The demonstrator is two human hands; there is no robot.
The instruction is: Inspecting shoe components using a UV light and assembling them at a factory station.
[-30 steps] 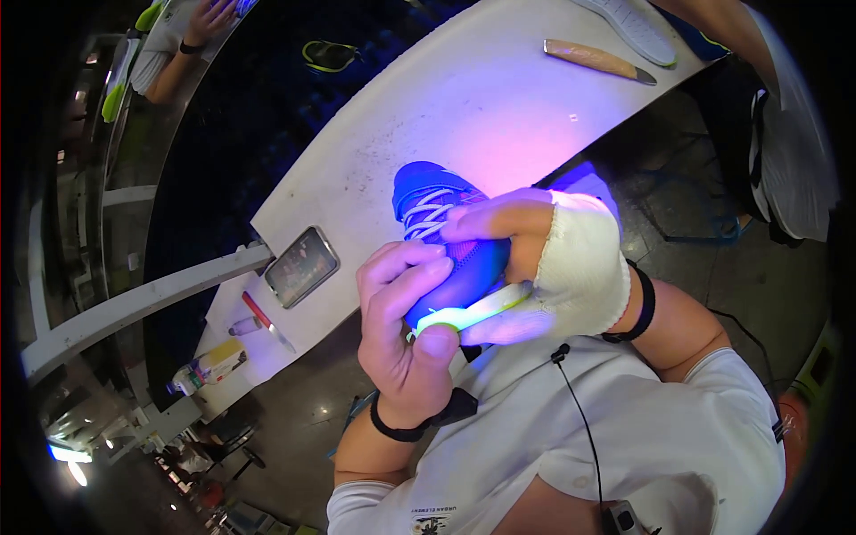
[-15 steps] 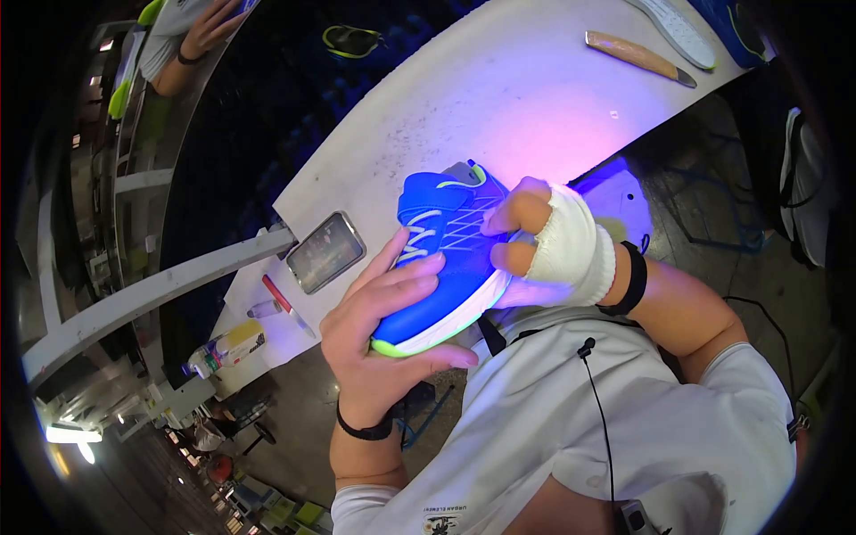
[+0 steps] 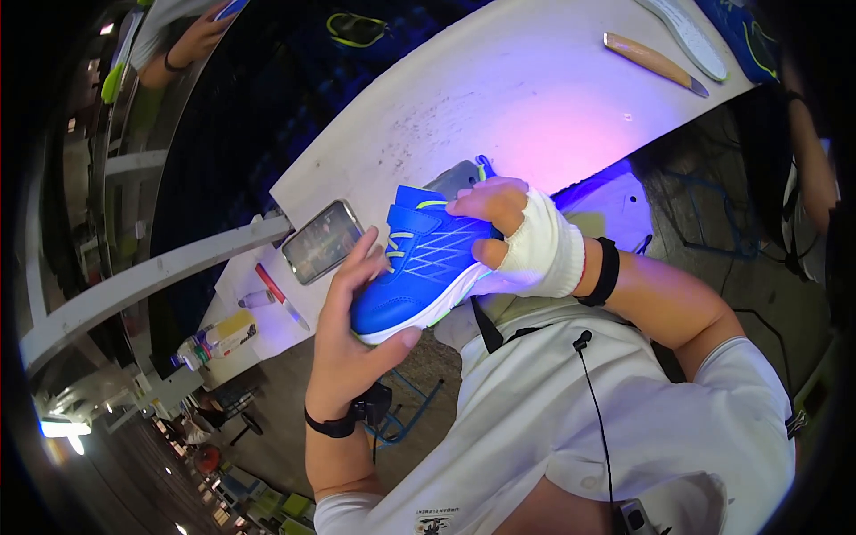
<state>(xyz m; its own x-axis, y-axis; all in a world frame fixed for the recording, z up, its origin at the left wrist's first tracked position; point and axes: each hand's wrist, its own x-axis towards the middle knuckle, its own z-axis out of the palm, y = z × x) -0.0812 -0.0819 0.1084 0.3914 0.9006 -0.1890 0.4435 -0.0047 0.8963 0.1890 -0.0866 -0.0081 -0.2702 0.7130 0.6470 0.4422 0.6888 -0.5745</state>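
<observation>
A blue sneaker (image 3: 412, 283) with a white sole and pale laces is held between my hands above the near edge of the table, its toe toward the lower left. My bare left hand (image 3: 343, 325) grips the toe, thumb along the sole and fingers over the upper. My right hand (image 3: 515, 227), in a white glove with bare fingertips, closes on the heel end, its fingers bent over the collar. A grey piece (image 3: 458, 181) shows at the shoe's opening; how far it goes inside is hidden.
On the white table (image 3: 401, 134) lie a phone (image 3: 321, 242), a red-handled tool (image 3: 271, 283), a bottle (image 3: 218, 339), a wooden-handled knife (image 3: 651, 62) and a white sole (image 3: 687, 37). Another shoe (image 3: 357, 29) sits on the dark surface beyond. Other people's arms (image 3: 810, 160) show at the sides.
The sneaker and my left hand have shifted left. My right hand has moved from beside the laces up to the collar. Another person's arm has appeared at the right edge.
</observation>
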